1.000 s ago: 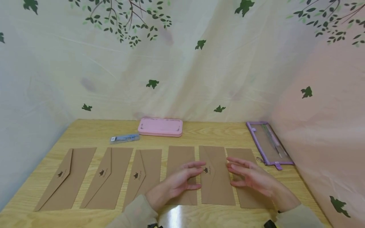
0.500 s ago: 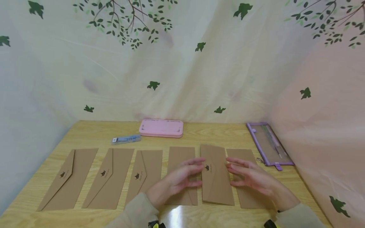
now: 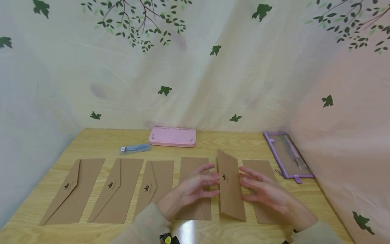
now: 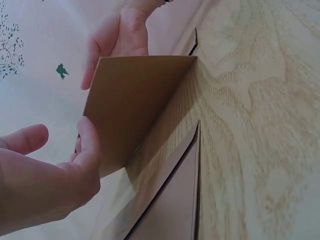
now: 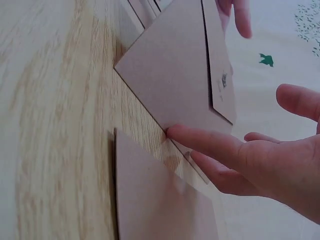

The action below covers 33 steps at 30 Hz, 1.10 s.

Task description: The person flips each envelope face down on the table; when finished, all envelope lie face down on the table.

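A brown paper envelope (image 3: 230,189) stands tilted on the table, its left long edge raised and its right long edge down at the tabletop. The fingertips of my left hand (image 3: 193,188) touch the raised edge, thumb apart. Fingers of my right hand (image 3: 269,193) reach the lower edge, nearly straight. In the right wrist view the envelope's flap (image 5: 222,85) with a small dark crown print faces the right hand. The left wrist view shows its plain underside. Flat envelopes lie on either side: one (image 3: 195,166) partly under the left hand, another (image 3: 259,166) under the right.
More brown envelopes lie in a row leftward: one (image 3: 159,183), another (image 3: 122,193), and the outermost (image 3: 79,196). Behind them are a blue item in clear wrapping (image 3: 135,149) and a pink case (image 3: 172,137). A purple-edged zip pouch (image 3: 286,156) lies at the back right, near the fabric wall.
The envelope between my hands lay flat; its left edge has risen, so it now tilts steeply. My right hand has shifted slightly left. The other envelopes keep their places.
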Motion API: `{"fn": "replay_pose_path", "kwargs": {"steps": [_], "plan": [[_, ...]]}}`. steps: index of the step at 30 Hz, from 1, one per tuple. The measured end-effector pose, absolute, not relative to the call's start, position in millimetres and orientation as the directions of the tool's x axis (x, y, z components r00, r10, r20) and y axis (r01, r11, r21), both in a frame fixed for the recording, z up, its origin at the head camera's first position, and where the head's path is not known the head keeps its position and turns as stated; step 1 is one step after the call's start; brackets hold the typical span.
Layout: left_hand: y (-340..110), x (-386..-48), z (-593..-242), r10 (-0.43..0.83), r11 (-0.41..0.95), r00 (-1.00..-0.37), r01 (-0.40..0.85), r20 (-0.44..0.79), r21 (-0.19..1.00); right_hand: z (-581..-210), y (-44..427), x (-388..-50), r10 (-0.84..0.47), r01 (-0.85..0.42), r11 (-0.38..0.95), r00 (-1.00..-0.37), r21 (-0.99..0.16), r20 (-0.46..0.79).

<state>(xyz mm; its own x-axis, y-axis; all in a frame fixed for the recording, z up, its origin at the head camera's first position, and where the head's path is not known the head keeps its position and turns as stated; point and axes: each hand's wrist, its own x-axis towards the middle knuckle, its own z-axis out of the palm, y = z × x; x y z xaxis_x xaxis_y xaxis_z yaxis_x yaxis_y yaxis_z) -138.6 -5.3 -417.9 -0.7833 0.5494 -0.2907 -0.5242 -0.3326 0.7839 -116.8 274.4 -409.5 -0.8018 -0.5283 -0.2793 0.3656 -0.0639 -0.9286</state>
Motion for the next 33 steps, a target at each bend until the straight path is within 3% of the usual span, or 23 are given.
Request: {"fn": "replay_pose_path", "kwargs": {"steps": [33], "plan": [[13, -138, -425, 0.608, -0.295, -0.742, -0.541, -0.283, 0.787, -409, 252, -109, -0.506, 0.357, -0.087, -0.820, -0.930, -0.268]]}}
